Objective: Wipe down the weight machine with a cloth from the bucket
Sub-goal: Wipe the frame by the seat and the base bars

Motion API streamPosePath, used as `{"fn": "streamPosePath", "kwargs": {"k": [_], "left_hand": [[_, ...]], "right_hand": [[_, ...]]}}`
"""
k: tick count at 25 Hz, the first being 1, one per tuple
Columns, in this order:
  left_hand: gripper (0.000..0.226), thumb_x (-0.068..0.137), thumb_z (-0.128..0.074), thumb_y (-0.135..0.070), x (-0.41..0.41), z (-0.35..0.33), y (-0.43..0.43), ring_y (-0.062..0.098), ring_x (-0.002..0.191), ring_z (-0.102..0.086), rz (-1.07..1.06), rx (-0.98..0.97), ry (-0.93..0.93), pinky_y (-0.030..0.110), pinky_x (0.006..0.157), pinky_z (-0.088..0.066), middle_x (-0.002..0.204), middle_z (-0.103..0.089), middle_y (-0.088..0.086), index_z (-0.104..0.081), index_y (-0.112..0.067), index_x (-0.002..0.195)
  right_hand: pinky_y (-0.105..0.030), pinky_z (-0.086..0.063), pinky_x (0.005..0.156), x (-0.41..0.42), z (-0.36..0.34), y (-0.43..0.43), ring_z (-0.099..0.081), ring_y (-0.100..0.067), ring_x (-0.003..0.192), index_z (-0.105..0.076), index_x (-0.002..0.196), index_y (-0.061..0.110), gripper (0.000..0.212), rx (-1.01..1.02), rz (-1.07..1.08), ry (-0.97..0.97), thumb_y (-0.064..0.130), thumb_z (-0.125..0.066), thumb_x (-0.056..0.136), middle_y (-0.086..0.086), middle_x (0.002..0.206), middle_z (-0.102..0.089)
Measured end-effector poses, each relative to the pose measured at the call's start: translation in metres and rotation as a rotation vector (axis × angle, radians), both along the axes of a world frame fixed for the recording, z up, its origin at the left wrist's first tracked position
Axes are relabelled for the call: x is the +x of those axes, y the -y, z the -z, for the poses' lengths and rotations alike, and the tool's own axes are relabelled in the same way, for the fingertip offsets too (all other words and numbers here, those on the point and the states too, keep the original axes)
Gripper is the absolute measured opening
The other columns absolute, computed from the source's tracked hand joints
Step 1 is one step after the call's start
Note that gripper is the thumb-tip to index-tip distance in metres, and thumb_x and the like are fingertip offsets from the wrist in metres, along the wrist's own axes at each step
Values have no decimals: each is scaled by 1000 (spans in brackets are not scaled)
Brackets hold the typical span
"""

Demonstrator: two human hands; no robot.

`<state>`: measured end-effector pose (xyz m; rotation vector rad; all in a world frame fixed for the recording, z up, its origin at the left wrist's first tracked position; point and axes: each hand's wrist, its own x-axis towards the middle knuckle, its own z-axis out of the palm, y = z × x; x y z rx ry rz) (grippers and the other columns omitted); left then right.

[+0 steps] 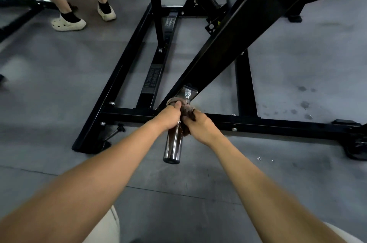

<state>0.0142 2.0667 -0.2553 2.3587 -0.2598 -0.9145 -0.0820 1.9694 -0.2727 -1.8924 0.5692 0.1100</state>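
— Where's the cloth?
— The chrome peg (172,149) is bare at its near end. Further up, my left grip (168,118) curls round the peg, and my right grip (200,126) clutches the brown cloth (187,110) bunched against it.
— Doing it well?
— I'd twist while drawing the cloth nearward, then do the black arm (228,44) beyond.

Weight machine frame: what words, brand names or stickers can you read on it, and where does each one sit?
"HAMMER STRENGTH": faint raised letters, turned sideways, on the nearer black plate of the weight machine floor frame.
The farther plate: similar raised two-line text, too blurred to read.
The yellow sticker near the pivot bolt: too small to read.
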Motion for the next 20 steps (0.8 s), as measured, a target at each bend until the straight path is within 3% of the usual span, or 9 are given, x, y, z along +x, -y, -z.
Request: {"fn": "streamPosePath", "kwargs": {"k": [3, 5, 7, 9, 11, 13, 15, 17, 20], "left_hand": [[42, 108, -42, -18, -18, -6, 8, 37, 125, -57, 303, 380, 341, 40, 101, -45, 140, -52, 24, -45, 4, 143], [47, 105, -50, -17, -32, -5, 13, 34, 122, -60, 388, 560, 486, 39, 96, -51, 138, -53, 23, -39, 9, 143], [60, 107, -46, -35, -30, 1, 13, 35, 121, -60, 342, 522, 487, 41, 97, -52, 137, -52, 23, -32, 11, 143], [68, 104, -37, -51, -12, 7, 10, 31, 108, -63, 242, 354, 341, 40, 92, -52, 130, -57, 18, -34, 8, 139], [76, 101, -37, -58, -2, 10, 6, 28, 100, -61, 98, 227, 197, 34, 85, -47, 128, -59, 16, -31, 7, 140], [76, 101, -41, -57, -9, 12, 6, 33, 103, -63, 17, 185, 215, 35, 81, -45, 125, -61, 17, -30, 8, 139], [67, 101, -49, -48, -27, 17, 6, 34, 99, -67, 86, 323, 405, 37, 75, -48, 118, -63, 19, -32, 9, 134], [66, 100, -56, -30, -45, 18, 11, 33, 101, -68, 221, 570, 539, 37, 70, -47, 123, -58, 23, -26, 14, 140], [80, 99, -60, -28, -46, 20, 12, 33, 101, -68, 289, 676, 547, 36, 69, -48, 129, -52, 26, -14, 18, 144]], "right_hand": [[-28, -50, 65, -2, 0, 10, -65, -22, 77, -66, 102, 10, 18, -54, 8, -39, 24, -54, 101, -7, 89, -71], [-37, -56, 79, -6, 9, 14, -68, -29, 91, -68, 106, 6, 21, -100, -26, -127, 17, -53, 98, -12, 98, -72], [-43, -57, 88, -10, 15, 10, -68, -32, 97, -66, 111, 6, 22, -99, -95, -180, 11, -52, 95, -15, 105, -72], [-49, -58, 90, -12, 18, 7, -68, -35, 101, -58, 112, 10, 19, -92, -119, -185, 9, -53, 94, -16, 112, -69], [-51, -58, 89, -11, 17, 9, -69, -36, 99, -55, 113, 9, 20, -108, -115, -153, 11, -54, 93, -16, 111, -68], [-53, -58, 85, -10, 15, 14, -71, -36, 93, -58, 109, 8, 20, -86, -88, -117, 14, -54, 91, -16, 103, -71], [-52, -59, 81, -12, 14, 18, -71, -36, 87, -65, 101, 8, 19, -93, -89, -122, 16, -52, 91, -17, 93, -73], [-47, -60, 78, -18, 16, 17, -71, -37, 87, -69, 99, 6, 23, -115, -131, -157, 10, -48, 91, -18, 90, -74], [-39, -54, 78, -24, 20, 9, -69, -37, 99, -66, 111, 7, 27, -133, -235, -200, 6, -47, 92, -19, 105, -73]]}}
